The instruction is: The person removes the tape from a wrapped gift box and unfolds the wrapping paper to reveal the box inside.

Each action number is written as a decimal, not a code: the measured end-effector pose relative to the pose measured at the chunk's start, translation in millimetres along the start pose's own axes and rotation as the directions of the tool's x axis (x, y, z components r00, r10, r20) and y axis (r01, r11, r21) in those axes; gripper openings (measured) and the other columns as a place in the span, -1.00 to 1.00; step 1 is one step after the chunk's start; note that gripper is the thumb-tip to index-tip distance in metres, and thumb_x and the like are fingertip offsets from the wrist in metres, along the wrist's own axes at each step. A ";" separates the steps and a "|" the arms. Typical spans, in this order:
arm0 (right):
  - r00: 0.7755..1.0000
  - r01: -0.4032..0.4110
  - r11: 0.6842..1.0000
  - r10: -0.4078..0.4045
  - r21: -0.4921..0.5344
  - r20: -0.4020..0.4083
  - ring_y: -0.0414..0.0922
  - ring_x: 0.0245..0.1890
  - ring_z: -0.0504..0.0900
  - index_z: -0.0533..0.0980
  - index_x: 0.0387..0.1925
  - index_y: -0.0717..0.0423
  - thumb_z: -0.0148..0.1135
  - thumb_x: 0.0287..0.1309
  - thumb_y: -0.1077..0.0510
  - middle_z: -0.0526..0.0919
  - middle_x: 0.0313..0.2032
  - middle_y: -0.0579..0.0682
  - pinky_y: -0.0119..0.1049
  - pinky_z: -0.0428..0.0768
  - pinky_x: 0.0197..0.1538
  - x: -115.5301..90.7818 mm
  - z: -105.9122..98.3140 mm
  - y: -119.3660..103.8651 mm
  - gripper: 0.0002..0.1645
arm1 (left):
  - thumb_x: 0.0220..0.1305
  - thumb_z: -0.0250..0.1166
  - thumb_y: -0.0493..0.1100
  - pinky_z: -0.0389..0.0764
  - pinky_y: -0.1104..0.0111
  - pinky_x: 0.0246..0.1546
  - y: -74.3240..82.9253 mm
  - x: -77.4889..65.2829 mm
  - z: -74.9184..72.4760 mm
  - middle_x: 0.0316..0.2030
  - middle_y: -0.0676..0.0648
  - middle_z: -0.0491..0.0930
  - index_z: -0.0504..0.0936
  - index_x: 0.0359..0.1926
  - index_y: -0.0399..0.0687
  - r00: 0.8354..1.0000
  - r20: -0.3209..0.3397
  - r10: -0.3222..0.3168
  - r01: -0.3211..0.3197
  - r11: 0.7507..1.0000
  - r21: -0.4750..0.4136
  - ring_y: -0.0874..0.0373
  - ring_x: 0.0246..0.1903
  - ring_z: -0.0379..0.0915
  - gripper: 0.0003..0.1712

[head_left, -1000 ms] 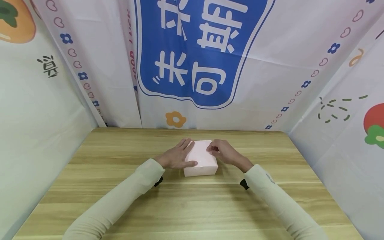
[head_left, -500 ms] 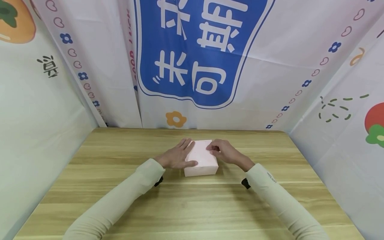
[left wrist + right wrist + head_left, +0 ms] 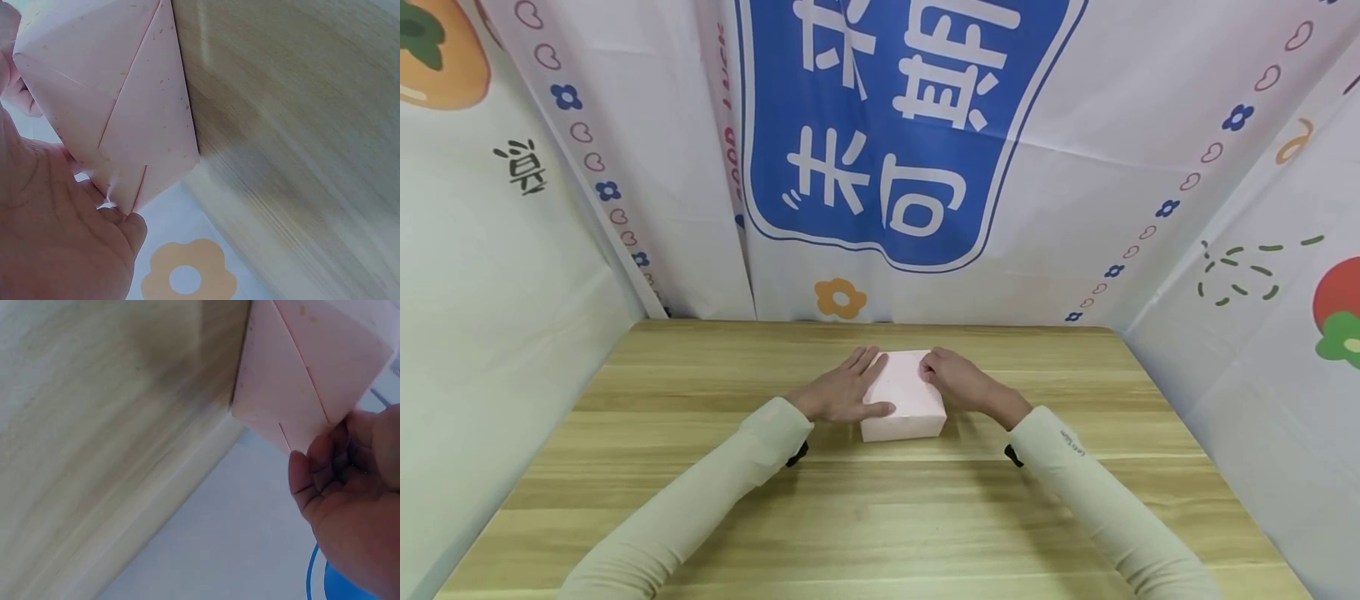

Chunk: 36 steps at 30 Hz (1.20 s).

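A pink box [image 3: 901, 390], its paper covering flecked with small gold spots, sits on the table near the back. On its sides in both wrist views, folded paper flaps [image 3: 140, 119] show slanting seams. My left hand [image 3: 842, 392] rests on the box's left side with fingers spread, the thumb lying across the top near the front. At the right rear, my right hand [image 3: 958, 379] has its fingers curled at the box's edge. The right wrist view shows the curled fingers [image 3: 306, 478] right at the corner of the folded side, beside a short seam.
The wood-grain table [image 3: 880, 517] stretches out around the box. Behind it hangs a white printed cloth [image 3: 1045, 200] with a large blue panel [image 3: 880, 125], and more cloth walls stand at left and right. A black wrist strap [image 3: 1013, 456] shows under the right cuff.
My right hand's fingers have curled in more tightly at the box's right edge, from a looser pinch-like pose. The left hand and the box stay in place.
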State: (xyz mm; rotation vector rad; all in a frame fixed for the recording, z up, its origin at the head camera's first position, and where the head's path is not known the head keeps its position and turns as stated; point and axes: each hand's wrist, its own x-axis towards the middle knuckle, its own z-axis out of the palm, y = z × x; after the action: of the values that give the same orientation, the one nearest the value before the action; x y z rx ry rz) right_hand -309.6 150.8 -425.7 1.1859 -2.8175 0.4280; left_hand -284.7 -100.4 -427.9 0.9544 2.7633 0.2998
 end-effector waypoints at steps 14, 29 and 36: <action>0.992 -0.048 0.955 0.081 0.293 -0.102 -0.20 -0.32 0.49 0.56 -0.18 0.10 0.15 0.35 0.26 0.58 -0.33 -0.05 -0.37 0.52 -0.23 -5.6 10.5 8.0 -0.92 | 0.38 -0.09 0.41 -0.07 0.04 0.53 -2.8 0.4 1.1 0.55 -0.30 -0.35 -0.23 0.55 -0.23 1.000 0.010 -0.007 0.007 1.000 0.007 -0.23 0.55 -0.44 0.08; 0.997 -0.001 0.927 0.031 0.376 -0.075 -0.15 -0.23 0.43 0.44 -0.11 0.21 -0.03 0.46 0.26 0.50 -0.24 0.03 -0.33 0.48 -0.16 -9.2 15.3 14.6 -0.87 | 0.39 -0.06 0.39 -0.08 0.03 0.53 0.6 0.2 -0.6 0.55 -0.29 -0.33 -0.22 0.56 -0.22 1.000 0.009 -0.016 0.016 1.000 0.001 -0.20 0.55 -0.44 0.06; 0.987 -0.048 0.878 0.114 0.476 -0.110 -0.19 -0.34 0.49 0.59 -0.20 0.10 0.15 0.36 0.26 0.60 -0.32 -0.01 -0.41 0.52 -0.26 -12.2 14.3 15.9 -0.90 | 0.37 -0.07 0.42 -0.08 0.04 0.54 1.2 0.9 -2.3 0.56 -0.24 -0.36 -0.22 0.56 -0.18 0.999 0.025 -0.039 0.038 0.999 0.005 -0.16 0.55 -0.47 0.08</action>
State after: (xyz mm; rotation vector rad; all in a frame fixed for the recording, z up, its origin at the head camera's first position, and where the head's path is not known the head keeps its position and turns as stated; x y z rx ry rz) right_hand -311.5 165.9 -445.0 1.0450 -2.7295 1.2125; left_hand -285.3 -99.2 -425.6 0.8985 2.7566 0.2741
